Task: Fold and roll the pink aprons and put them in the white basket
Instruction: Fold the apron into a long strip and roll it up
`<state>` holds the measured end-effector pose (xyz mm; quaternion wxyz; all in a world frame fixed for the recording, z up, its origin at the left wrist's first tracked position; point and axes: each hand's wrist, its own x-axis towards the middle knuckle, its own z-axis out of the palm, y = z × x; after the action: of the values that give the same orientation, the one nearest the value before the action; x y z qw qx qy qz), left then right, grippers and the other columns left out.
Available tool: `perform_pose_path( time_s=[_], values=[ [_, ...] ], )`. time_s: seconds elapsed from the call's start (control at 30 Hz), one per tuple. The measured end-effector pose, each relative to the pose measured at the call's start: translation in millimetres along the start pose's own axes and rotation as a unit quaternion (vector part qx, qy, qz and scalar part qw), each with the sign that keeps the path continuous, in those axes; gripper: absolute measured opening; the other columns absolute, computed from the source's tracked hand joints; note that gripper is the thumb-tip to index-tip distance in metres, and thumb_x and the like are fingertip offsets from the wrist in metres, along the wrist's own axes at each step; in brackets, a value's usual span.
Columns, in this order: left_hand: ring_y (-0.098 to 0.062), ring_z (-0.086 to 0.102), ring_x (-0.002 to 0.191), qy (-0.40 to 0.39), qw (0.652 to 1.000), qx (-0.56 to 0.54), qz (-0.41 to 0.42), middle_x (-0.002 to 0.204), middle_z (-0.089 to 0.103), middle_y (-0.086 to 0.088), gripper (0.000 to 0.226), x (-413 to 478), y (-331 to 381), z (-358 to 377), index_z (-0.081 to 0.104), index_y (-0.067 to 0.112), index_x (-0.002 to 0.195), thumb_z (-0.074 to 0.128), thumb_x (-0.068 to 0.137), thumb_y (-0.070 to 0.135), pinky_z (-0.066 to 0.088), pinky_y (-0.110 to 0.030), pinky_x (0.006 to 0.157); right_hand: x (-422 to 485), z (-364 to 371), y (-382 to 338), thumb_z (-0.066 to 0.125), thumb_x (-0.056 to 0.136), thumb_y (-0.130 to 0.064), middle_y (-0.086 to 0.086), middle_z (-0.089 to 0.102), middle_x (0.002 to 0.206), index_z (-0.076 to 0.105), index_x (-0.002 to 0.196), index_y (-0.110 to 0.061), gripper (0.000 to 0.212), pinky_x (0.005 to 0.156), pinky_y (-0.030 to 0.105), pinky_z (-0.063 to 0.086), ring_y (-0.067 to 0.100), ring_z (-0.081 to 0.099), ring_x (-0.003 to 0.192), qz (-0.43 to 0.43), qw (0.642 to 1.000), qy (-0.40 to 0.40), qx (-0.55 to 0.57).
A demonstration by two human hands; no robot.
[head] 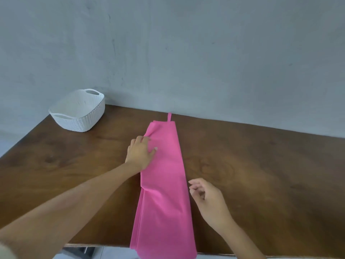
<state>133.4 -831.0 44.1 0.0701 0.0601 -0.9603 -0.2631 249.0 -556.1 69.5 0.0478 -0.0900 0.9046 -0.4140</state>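
Note:
A pink apron (164,193) lies folded into a long narrow strip down the middle of the brown wooden table (261,165), its near end hanging over the front edge. A thin pink strap (169,116) sticks out at its far end. My left hand (141,151) lies flat on the strip's left edge near the far end, fingers straight and pressing the cloth. My right hand (207,197) hovers just right of the strip, fingers loosely curled, holding nothing. The white basket (78,111) stands empty at the table's far left corner.
A grey wall (186,53) runs right behind the table's far edge. The table's left edge passes close by the basket. Below the front edge, some dark object on a pale floor (82,252) shows.

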Motion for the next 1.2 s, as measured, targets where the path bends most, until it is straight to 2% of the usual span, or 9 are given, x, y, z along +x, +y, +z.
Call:
perform_pose_path(
  time_s=[0.17, 0.27, 0.47, 0.53, 0.63, 0.73, 0.93, 1.03, 1.2],
  values=[
    [-0.035, 0.053, 0.119, -0.064, 0.989, -0.053, -0.12, 0.127, 0.057, -0.012, 0.056, 74.0, -14.6, -9.2, 0.048, 0.011, 0.134, 0.063, 0.095, 0.048, 0.049, -0.049, 0.098, 48.4, 1.4, -16.2, 0.059, 0.098, -0.023, -0.019, 0.068, 0.098, 0.064, 0.118, -0.033, 0.023, 0.083, 0.017, 0.05, 0.0, 0.062, 0.093, 0.002, 1.0, -0.014, -0.027],
    [-0.034, 0.055, 0.111, -0.096, 0.991, -0.031, -0.089, 0.119, 0.057, -0.013, 0.05, 99.2, -22.8, -2.6, 0.049, 0.01, 0.125, 0.067, 0.093, 0.044, 0.051, -0.049, 0.094, 72.8, 3.8, -19.4, 0.059, 0.098, -0.025, -0.019, 0.067, 0.099, 0.063, 0.12, -0.035, 0.024, 0.084, 0.019, 0.051, 0.0, 0.062, 0.095, 0.004, 0.999, -0.011, -0.041],
    [-0.034, 0.049, 0.12, -0.066, 0.996, 0.065, -0.004, 0.121, 0.057, -0.012, 0.035, 131.1, -28.1, 11.9, 0.055, 0.007, 0.123, 0.055, 0.101, 0.035, 0.047, -0.044, 0.098, 105.9, 14.1, -19.9, 0.057, 0.099, -0.022, -0.021, 0.067, 0.099, 0.062, 0.118, -0.036, 0.024, 0.083, 0.015, 0.049, -0.002, 0.061, 0.096, 0.021, 0.998, -0.01, -0.053],
    [-0.035, 0.057, 0.105, -0.043, 0.999, 0.004, -0.015, 0.099, 0.061, -0.013, 0.031, 137.7, -30.1, 13.4, 0.06, 0.007, 0.095, 0.042, 0.106, 0.03, 0.049, -0.044, 0.083, 113.5, 16.6, -19.8, 0.057, 0.099, -0.021, -0.019, 0.067, 0.099, 0.062, 0.117, -0.035, 0.023, 0.084, 0.014, 0.048, -0.002, 0.061, 0.097, 0.027, 0.998, -0.014, -0.057],
    [-0.029, 0.056, 0.071, -0.025, 0.989, -0.125, -0.069, 0.069, 0.055, -0.008, 0.048, 142.3, -31.0, 10.8, 0.044, 0.011, 0.067, 0.035, 0.109, 0.031, 0.039, -0.035, 0.058, 131.2, 17.2, -22.0, 0.06, 0.098, -0.02, -0.017, 0.068, 0.098, 0.062, 0.114, -0.036, 0.022, 0.084, 0.014, 0.049, -0.001, 0.062, 0.096, 0.029, 0.997, -0.016, -0.069],
    [-0.017, 0.04, 0.056, -0.016, 0.975, -0.222, -0.031, 0.061, 0.044, -0.001, 0.048, 140.0, -27.8, 4.1, 0.038, 0.013, 0.068, 0.04, 0.109, 0.038, 0.028, -0.033, 0.052, 160.3, 10.6, -27.6, 0.061, 0.098, -0.02, -0.019, 0.068, 0.096, 0.062, 0.113, -0.037, 0.023, 0.082, 0.011, 0.046, -0.003, 0.062, 0.095, 0.031, 0.995, -0.018, -0.089],
    [-0.012, 0.028, 0.06, -0.062, 0.947, -0.306, 0.076, 0.066, 0.03, 0.002, 0.042, 133.6, -25.0, 14.1, 0.037, 0.006, 0.071, 0.05, 0.106, 0.023, 0.024, -0.035, 0.06, 244.3, -6.5, -44.8, 0.061, 0.098, -0.019, -0.015, 0.065, 0.106, 0.06, 0.124, -0.029, 0.028, 0.078, 0.012, 0.044, -0.003, 0.06, 0.096, 0.029, 0.988, -0.031, -0.151],
    [-0.009, 0.03, 0.06, -0.07, 0.936, -0.331, 0.093, 0.066, 0.032, 0.003, 0.041, 128.6, -22.6, 19.1, 0.044, 0.0, 0.075, 0.049, 0.107, 0.025, 0.027, -0.033, 0.059, 288.5, -9.7, -51.7, 0.064, 0.095, -0.013, -0.011, 0.059, 0.121, 0.053, 0.136, -0.032, 0.047, 0.092, 0.027, 0.051, 0.002, 0.058, 0.102, 0.007, 0.975, -0.066, -0.212],
    [-0.013, 0.03, 0.062, -0.108, 0.9, -0.408, 0.105, 0.068, 0.032, 0.005, 0.039, 127.7, -24.1, 14.2, 0.043, 0.008, 0.072, 0.052, 0.106, 0.023, 0.027, -0.03, 0.059, 347.5, 2.2, -55.1, 0.055, 0.093, 0.001, -0.002, 0.036, 0.149, 0.039, 0.15, -0.036, 0.069, 0.112, 0.043, 0.039, 0.019, 0.034, 0.139, -0.037, 0.919, -0.205, -0.336]
  ],
)
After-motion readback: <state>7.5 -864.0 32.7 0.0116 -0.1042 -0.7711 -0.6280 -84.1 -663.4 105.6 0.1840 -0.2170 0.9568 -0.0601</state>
